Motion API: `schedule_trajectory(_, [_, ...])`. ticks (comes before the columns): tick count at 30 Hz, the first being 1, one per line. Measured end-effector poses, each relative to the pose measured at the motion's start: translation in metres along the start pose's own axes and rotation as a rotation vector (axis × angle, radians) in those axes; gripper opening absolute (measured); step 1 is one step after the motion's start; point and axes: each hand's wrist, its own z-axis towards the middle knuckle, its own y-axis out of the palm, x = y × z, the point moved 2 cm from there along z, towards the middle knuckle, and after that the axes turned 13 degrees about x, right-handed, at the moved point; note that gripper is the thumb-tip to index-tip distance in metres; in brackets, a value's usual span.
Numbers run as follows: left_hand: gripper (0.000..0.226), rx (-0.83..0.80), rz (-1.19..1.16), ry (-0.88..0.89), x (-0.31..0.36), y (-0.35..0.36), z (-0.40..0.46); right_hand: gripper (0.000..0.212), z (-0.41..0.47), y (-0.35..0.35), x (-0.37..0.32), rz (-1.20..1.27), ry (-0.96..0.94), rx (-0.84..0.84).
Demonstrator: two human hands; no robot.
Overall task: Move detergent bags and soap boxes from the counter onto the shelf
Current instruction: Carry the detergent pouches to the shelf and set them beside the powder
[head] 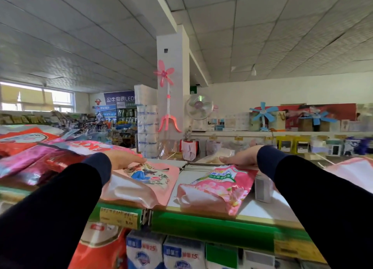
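Two pink detergent bags lie flat on the white top shelf in front of me. My left hand rests with straight fingers on the far end of the left bag, which shows a blue and pink picture. My right hand lies flat on the far end of the right bag, printed with green and pink. A small grey soap box stands beside the right bag, under my right sleeve. Both forearms wear dark sleeves.
Red and magenta bags are piled on the shelf to the left, another pink bag at the right edge. Below the green shelf rim stand blue-and-white boxes and a red bag. A white pillar with fans stands behind.
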Motion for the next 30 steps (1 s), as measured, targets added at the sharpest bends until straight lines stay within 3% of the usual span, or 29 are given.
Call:
schedule_trajectory(4, [0.065,0.018,-0.014,0.025,-0.003,0.006,0.004,0.056,0.003,0.004,-0.001,0.121,0.008,0.017])
schedule_trajectory(8, [0.064,-0.006,-0.039,0.006,0.001,0.009,0.006,0.025,0.017,0.004,-0.001,0.442,0.035,0.029])
schedule_trajectory(13, [0.065,-0.004,-0.112,-0.021,0.001,0.01,0.012,0.026,0.025,0.005,-0.005,0.287,-0.038,0.177])
schedule_trajectory(16, [0.064,0.04,-0.184,-0.032,-0.001,0.008,0.014,0.012,0.029,0.007,-0.013,0.402,-0.097,0.237])
schedule_trajectory(19, [0.06,0.103,-0.314,-0.047,0.004,0.002,0.011,0.004,0.029,-0.001,-0.03,0.593,-0.24,0.304])
schedule_trajectory(25, [0.03,0.274,-0.786,0.001,0.034,-0.028,-0.003,0.001,-0.001,-0.063,-0.095,0.503,-0.643,0.601])
schedule_trajectory(30, [0.043,0.34,-0.981,0.178,0.065,-0.048,-0.026,0.026,-0.047,-0.093,-0.152,0.424,-0.883,0.738])
